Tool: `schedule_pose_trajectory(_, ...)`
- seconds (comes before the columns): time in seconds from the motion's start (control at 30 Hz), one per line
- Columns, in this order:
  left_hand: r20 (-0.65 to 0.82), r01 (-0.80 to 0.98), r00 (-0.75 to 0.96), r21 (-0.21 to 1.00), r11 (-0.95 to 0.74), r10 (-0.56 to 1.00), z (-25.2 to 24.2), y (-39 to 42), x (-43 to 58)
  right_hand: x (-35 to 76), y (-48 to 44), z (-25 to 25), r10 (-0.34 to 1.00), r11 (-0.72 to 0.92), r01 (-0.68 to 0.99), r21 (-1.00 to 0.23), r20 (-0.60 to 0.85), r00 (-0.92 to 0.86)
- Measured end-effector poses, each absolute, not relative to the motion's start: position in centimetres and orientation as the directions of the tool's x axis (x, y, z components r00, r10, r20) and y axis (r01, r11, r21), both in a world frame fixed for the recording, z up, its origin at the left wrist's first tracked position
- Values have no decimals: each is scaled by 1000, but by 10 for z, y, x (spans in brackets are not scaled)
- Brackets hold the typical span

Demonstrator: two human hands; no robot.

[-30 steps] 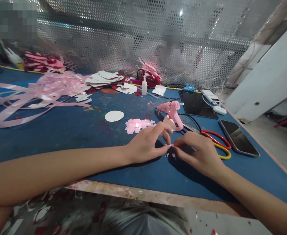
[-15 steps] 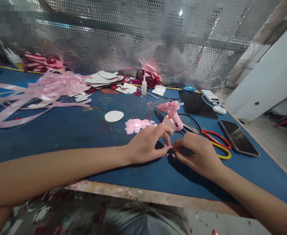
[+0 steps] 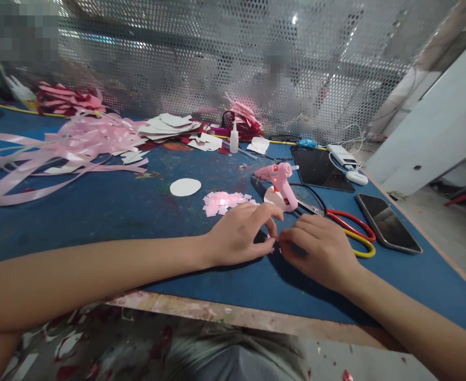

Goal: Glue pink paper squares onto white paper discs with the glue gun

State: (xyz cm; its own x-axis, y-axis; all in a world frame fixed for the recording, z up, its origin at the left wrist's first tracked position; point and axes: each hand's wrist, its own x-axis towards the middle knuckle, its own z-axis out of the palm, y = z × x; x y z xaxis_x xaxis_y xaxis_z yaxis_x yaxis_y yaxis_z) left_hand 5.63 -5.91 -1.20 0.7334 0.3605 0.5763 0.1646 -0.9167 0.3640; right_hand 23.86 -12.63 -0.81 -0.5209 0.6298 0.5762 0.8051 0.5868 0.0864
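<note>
Hands (image 3: pixel 242 234) (image 3: pixel 323 250), both closed fine, pinched one pink scrap (image 3: pixel 277 239).
Tiny size risked a slip; uneven pull, a tear.

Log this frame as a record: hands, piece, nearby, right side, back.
left hand: thumb and finger at the piece
right hand: fingers bunched, facing left hand
piece: tiny, pink; which hand grips it unclear
nearby: pink squares, white oval, pink glue gun
right side: scissors, phone
back: pink ribbons, small bottle

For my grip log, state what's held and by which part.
Left fingers and right fingers seem to pinch a tiny pink piece; which part, I can't tell.
</note>
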Motion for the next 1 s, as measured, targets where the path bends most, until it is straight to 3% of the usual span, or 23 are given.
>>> schedule_pose_trajectory(0.5,618,165,737,228,-960,273,-10,-61,57,235,-129,-8,602,576,797,182,565,-564)
schedule_pose_trajectory(1.0,652,142,725,173,-975,221,-11,-59,57,237,-127,-9,598,615,773,154,549,-585)
